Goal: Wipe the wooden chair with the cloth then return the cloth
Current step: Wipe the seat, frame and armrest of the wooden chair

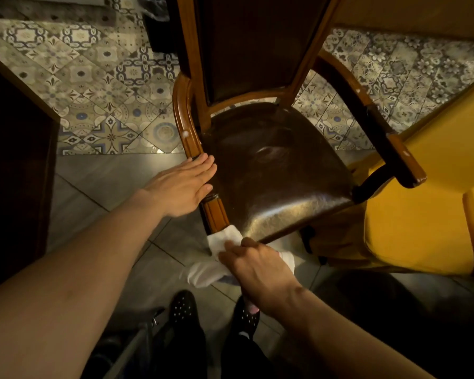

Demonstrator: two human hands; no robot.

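Note:
A wooden armchair (188, 124) with a dark brown leather seat and back stands in front of me. My left hand (182, 184) lies flat on the front end of its left armrest, fingers together, holding nothing. My right hand (257, 265) presses a white cloth (219, 255) against the front left corner of the seat, just below the armrest post. Part of the cloth hangs loose under my hand.
A yellow tablecloth (427, 214) covers a table at the right, touching the chair's right armrest. A dark wooden piece of furniture (17, 165) stands at the left. Patterned tiles (107, 91) lie beyond, grey floor below. My dark shoes (182, 307) are at the bottom.

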